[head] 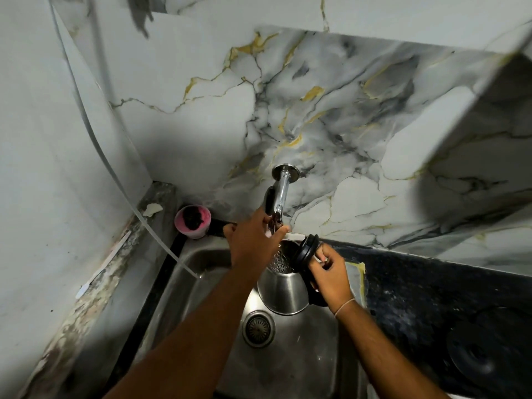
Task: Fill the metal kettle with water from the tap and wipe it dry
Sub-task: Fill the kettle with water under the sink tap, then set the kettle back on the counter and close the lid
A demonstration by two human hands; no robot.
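The metal kettle (283, 292) hangs over the steel sink (305, 355), its black lid (306, 250) flipped open. My right hand (331, 273) grips its black handle on the right side. A chrome tap (280, 194) juts from the marble wall directly above the kettle's mouth. My left hand (254, 240) is closed around the tap's lower end, at its lever. Water glitters inside the kettle's opening under the spout.
A pink cup (192, 221) with dark contents stands at the sink's back left corner. The drain (258, 328) lies below the kettle. Dark counter (431, 298) runs to the right, with a round black kettle base (478, 352) on it. A white strip (115, 174) curves down the left wall.
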